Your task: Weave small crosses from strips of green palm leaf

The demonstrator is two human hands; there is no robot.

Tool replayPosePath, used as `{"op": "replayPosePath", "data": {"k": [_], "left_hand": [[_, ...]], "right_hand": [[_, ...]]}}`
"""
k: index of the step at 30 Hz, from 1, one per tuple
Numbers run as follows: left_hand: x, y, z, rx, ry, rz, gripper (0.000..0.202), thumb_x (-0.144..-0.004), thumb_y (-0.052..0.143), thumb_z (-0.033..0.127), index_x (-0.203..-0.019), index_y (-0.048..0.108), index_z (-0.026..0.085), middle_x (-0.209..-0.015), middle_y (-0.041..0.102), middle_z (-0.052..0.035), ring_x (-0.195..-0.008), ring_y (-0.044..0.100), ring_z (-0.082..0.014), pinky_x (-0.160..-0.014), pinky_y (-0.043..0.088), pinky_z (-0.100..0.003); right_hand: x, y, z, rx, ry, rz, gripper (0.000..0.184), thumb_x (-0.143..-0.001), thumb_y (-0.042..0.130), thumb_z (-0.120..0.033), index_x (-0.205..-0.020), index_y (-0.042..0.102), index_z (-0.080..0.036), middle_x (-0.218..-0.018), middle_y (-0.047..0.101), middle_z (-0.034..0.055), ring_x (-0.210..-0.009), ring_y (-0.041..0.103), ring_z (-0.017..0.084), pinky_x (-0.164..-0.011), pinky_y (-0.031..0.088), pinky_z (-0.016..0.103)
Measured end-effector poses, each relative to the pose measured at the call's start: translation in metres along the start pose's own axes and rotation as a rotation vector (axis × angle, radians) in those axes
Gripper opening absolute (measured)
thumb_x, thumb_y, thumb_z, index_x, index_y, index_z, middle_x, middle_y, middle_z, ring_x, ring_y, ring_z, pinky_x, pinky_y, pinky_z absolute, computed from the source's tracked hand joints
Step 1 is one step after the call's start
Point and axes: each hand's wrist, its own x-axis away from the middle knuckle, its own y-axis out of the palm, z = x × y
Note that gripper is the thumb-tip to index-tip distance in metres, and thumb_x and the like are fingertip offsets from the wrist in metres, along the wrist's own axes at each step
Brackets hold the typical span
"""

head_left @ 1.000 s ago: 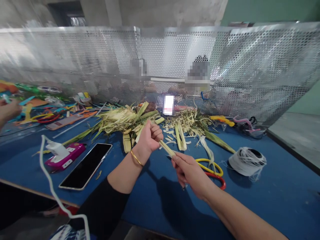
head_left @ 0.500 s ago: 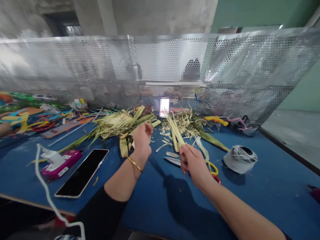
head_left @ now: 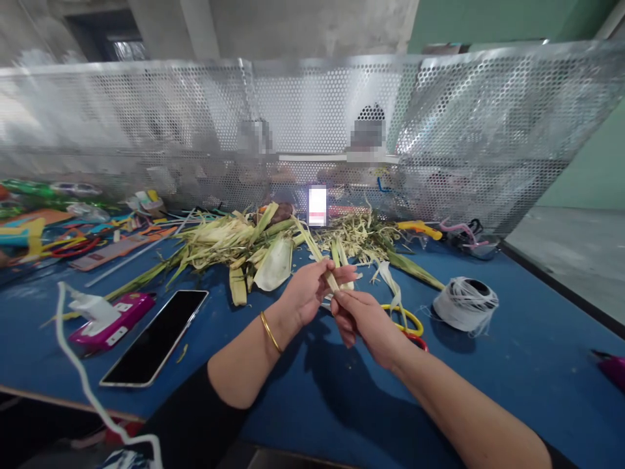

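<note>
My left hand (head_left: 308, 292), with a gold bangle at its wrist, is closed on pale corn husk strips (head_left: 312, 244), some of its fingers reaching behind them. Close beside it, my right hand (head_left: 362, 320) pinches the lower end of the strips between thumb and fingers. The strips fan upward and away from both hands. Scissors with yellow and red handles (head_left: 413, 322) lie by my right hand, their blades mostly hidden. A broad pale husk leaf (head_left: 274, 264) rests to the left, in front of a heap of husks (head_left: 215, 241).
Shredded husk (head_left: 361, 234) is piled at the back. A white string spool (head_left: 466, 305) and a yellow-handled tool (head_left: 418, 229) are on the right. Left lie a phone (head_left: 156, 339) and a magenta power strip (head_left: 114, 322). A perforated screen (head_left: 312, 91) stands behind the blue table (head_left: 463, 397).
My left hand has moved right from the husk heap to meet my right hand, and now grips the strips too. One strip now leans left. The broad pale leaf is uncovered.
</note>
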Motion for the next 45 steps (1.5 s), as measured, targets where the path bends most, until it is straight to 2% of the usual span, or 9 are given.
{"op": "replayPosePath", "data": {"k": [4,7,10,14,23,30,35,39,45], "left_hand": [[-0.003,-0.005,0.005,-0.010,0.084,0.074,0.022,-0.090,0.043,0.020,-0.070,0.050,0.017,-0.077,0.073,-0.0079,-0.074,0.070,-0.0161,-0.077,0.050,-0.027],[-0.001,-0.003,0.005,-0.067,0.126,0.104,0.020,-0.090,0.044,0.023,-0.071,0.049,0.018,-0.075,0.072,-0.0078,-0.072,0.069,-0.0164,-0.075,0.049,-0.028],[0.003,0.003,-0.001,-0.108,0.156,0.078,0.020,-0.088,0.047,0.026,-0.070,0.048,0.018,-0.074,0.072,-0.0074,-0.059,0.065,-0.0145,-0.061,0.048,-0.025],[0.004,0.005,-0.011,-0.148,0.094,-0.010,0.021,-0.088,0.047,0.030,-0.071,0.049,0.017,-0.077,0.072,-0.0069,-0.038,0.049,-0.0089,-0.039,0.035,-0.021],[-0.007,-0.008,0.017,0.140,0.101,0.145,0.030,-0.096,0.032,0.024,-0.070,0.045,0.017,-0.060,0.060,-0.0024,-0.055,0.061,-0.0116,-0.062,0.051,-0.025],[-0.002,-0.010,0.021,0.132,-0.061,-0.021,0.026,-0.093,0.036,0.017,-0.068,0.043,0.017,-0.047,0.021,0.0105,-0.033,0.015,-0.0034,-0.033,0.010,-0.015],[0.006,-0.001,0.008,-0.546,0.251,-0.022,0.029,-0.087,0.044,0.024,-0.060,0.048,0.017,-0.049,0.034,0.0056,-0.042,0.029,-0.0072,-0.043,0.023,-0.018],[0.010,0.000,-0.002,-1.126,0.451,-0.078,0.029,-0.085,0.043,0.023,-0.057,0.052,0.020,-0.058,0.051,0.0005,-0.058,0.045,-0.0148,-0.055,0.030,-0.024],[0.011,0.001,-0.006,-1.283,0.450,-0.164,0.027,-0.085,0.043,0.026,-0.062,0.055,0.021,-0.065,0.058,-0.0013,-0.064,0.050,-0.0171,-0.059,0.031,-0.025]], "right_hand": [[0.001,-0.011,-0.008,0.222,0.117,-0.138,0.039,-0.079,0.054,-0.051,-0.059,0.053,-0.018,-0.037,0.040,-0.0074,-0.031,0.040,0.008,-0.036,0.034,0.021],[-0.004,-0.018,-0.011,0.327,0.029,0.046,0.040,-0.082,0.052,-0.053,-0.060,0.052,-0.018,-0.040,0.040,-0.0079,-0.031,0.041,0.008,-0.036,0.032,0.021],[-0.009,-0.019,-0.010,0.215,-0.037,0.191,0.041,-0.079,0.053,-0.058,-0.069,0.055,-0.018,-0.053,0.053,-0.0046,-0.038,0.049,0.008,-0.038,0.036,0.021],[-0.011,-0.012,-0.003,0.128,0.011,0.096,0.042,-0.070,0.062,-0.059,-0.068,0.056,-0.018,-0.054,0.056,-0.0032,-0.042,0.053,0.010,-0.043,0.040,0.022],[-0.002,0.003,0.013,0.402,-0.144,0.147,0.034,-0.083,0.044,-0.047,-0.062,0.050,-0.020,-0.041,0.045,-0.0056,-0.037,0.047,0.011,-0.044,0.035,0.023],[0.007,0.000,0.008,1.066,-0.406,0.100,0.030,-0.086,0.042,-0.033,-0.060,0.048,-0.021,-0.058,0.053,0.0007,-0.055,0.047,0.014,-0.054,0.028,0.026],[-0.005,-0.022,-0.016,0.633,-0.349,0.372,0.026,-0.083,0.050,-0.046,-0.080,0.060,-0.022,-0.056,0.050,-0.0022,-0.052,0.044,0.014,-0.053,0.032,0.027],[-0.013,-0.028,-0.019,0.190,-0.246,0.272,0.033,-0.065,0.070,-0.045,-0.082,0.061,-0.018,-0.053,0.051,-0.0052,-0.046,0.041,0.011,-0.048,0.033,0.025],[-0.015,-0.030,-0.012,-0.002,-0.203,0.294,0.029,-0.059,0.075,-0.040,-0.063,0.057,-0.017,-0.047,0.053,-0.0049,-0.045,0.042,0.008,-0.046,0.031,0.023]]}}
